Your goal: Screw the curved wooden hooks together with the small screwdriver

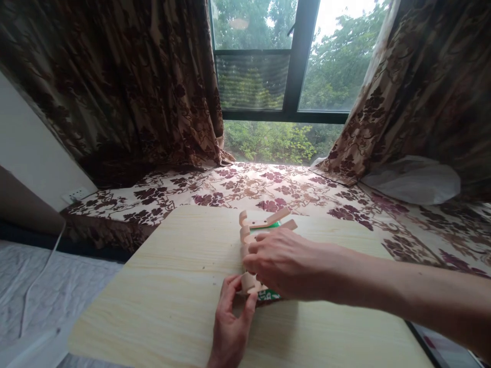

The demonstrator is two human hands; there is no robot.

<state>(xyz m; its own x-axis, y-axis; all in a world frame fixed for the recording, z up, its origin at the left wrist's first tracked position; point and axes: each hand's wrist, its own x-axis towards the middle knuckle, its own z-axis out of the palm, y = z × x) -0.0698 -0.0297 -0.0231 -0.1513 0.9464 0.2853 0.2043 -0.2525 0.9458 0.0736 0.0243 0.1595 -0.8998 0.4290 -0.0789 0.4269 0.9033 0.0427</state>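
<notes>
A row of several beige pieces, each with a curled, hook-like end and a flat strip, lies on the wood-grain table board. Under them shows a green printed packet, mostly hidden. My left hand grips the curled end of the nearest beige hook piece between thumb and fingers. Over the middle of the row, my right hand has its fingers bent and pressed together at a curled end; its palm and what the fingertips hold are hidden. Two strips stick out beyond my right hand.
Behind the table board spreads a ledge with a floral cloth, below a window between patterned curtains. A white plastic bag rests on the ledge at right. A dark-edged flat object shows at lower right.
</notes>
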